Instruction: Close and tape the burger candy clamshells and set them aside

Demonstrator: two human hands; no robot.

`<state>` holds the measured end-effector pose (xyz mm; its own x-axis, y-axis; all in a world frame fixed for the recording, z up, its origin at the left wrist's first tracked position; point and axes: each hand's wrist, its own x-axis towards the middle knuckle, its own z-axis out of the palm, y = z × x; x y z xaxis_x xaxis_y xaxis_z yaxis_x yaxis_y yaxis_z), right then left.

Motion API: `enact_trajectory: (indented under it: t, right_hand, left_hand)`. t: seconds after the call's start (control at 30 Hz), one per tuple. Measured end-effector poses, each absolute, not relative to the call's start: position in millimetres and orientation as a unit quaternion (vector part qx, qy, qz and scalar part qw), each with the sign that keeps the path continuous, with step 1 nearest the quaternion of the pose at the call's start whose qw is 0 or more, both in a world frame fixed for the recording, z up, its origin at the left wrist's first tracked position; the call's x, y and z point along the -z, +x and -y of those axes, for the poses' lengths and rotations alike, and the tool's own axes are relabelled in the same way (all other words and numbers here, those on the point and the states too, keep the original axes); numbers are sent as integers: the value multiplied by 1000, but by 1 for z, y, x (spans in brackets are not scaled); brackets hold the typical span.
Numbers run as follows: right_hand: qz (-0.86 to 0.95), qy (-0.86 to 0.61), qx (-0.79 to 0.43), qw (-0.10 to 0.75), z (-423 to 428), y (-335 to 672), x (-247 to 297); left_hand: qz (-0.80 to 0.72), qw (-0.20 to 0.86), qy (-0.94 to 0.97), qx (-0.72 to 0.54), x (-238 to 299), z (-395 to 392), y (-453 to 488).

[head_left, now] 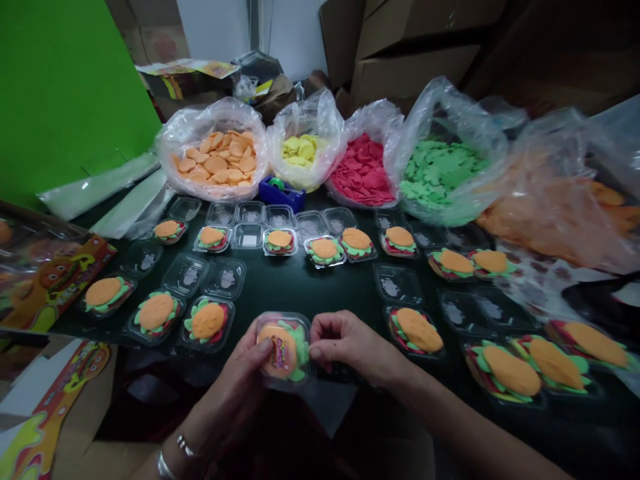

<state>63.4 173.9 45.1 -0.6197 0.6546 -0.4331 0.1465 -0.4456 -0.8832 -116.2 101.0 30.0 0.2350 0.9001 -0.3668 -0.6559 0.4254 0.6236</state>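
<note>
Left hand grasps a clear plastic clamshell from its left edge, thumb pressing the sticker on the lid; right hand pinches the right rim between fingers. Clamshell is held just above the near edge of the dark table, a foam burger inside. Judgement: very light, thin flexible shell, slippery; foam soft, compressible. Best held by the rims, not squeezed across the lid. Bags of foam pieces stand behind.

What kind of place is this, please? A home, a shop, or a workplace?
Probably a small packing workshop for burger-shaped gummy candy. Open plastic bags of orange pieces and green pieces line the table, many filled clear trays lie in rows, and cardboard boxes stand behind.
</note>
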Motion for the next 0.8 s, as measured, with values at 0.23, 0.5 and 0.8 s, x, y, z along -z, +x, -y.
enact_trajectory:
  t: [0.23, 0.5, 0.8]
  right_hand:
    - [320, -315, -838, 311, -149, 47, -13]
    - [494, -475, -618, 386, -132, 78, -24]
    - [578, -522, -548, 306, -133, 73, -19]
  left_hand:
    - [-306, 797, 152, -499, -29, -100, -110]
    - [-388, 750, 211, -492, -38, -106, -111]
    - [-417, 738, 255, -466, -32, -105, -105]
